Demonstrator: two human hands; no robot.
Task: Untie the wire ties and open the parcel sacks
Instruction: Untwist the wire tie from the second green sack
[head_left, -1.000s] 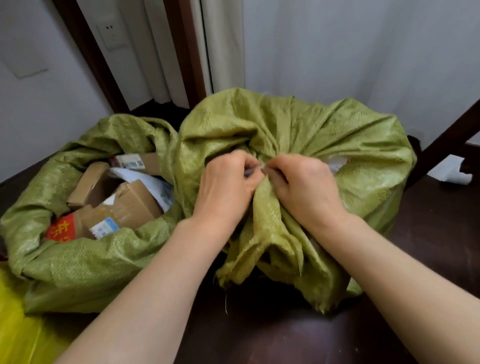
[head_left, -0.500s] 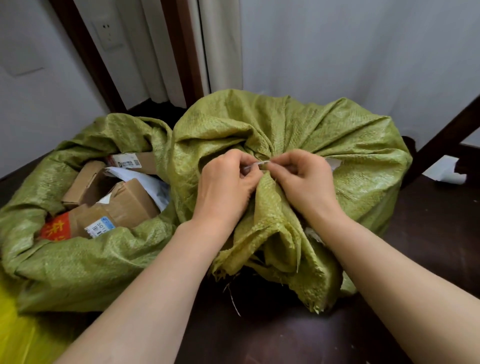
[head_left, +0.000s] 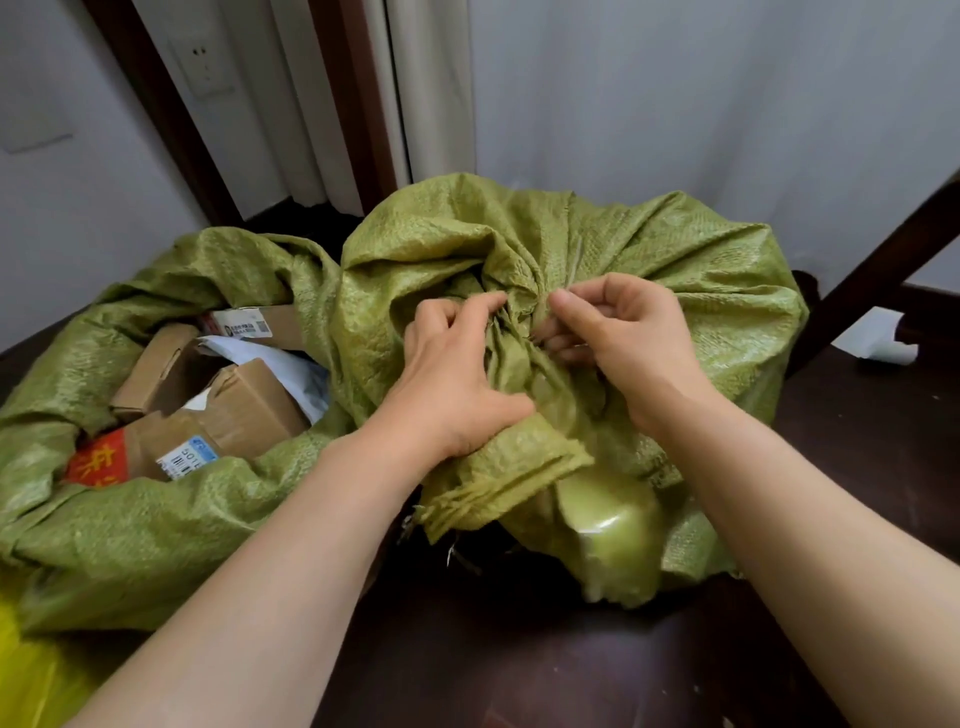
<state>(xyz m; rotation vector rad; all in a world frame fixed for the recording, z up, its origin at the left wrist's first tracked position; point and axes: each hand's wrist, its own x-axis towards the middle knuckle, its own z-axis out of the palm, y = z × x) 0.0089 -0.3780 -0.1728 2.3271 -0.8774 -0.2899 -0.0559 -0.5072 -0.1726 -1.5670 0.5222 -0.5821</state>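
Left grip (head_left: 452, 384): fingers and thumb curled round the gathered neck of the closed green woven plastic sack (head_left: 701, 291), clamping the bunched fabric.
Right grip (head_left: 628, 343): fingers curled, tips pinching the folds at the same neck, just beside the left fingers.
Wire tie: too small to make out; possibly under the right fingertips.
Closed sack: bulging, on the dark brown wooden floor (head_left: 519, 670), its loose mouth flopped toward the viewer.
Open green woven plastic sack (head_left: 130, 525): touching the closed one's left side, brown cardboard boxes (head_left: 254, 400) inside.

Dark floor (head_left: 467, 670): tied sack (head_left: 685, 270), open sack (head_left: 156, 545)
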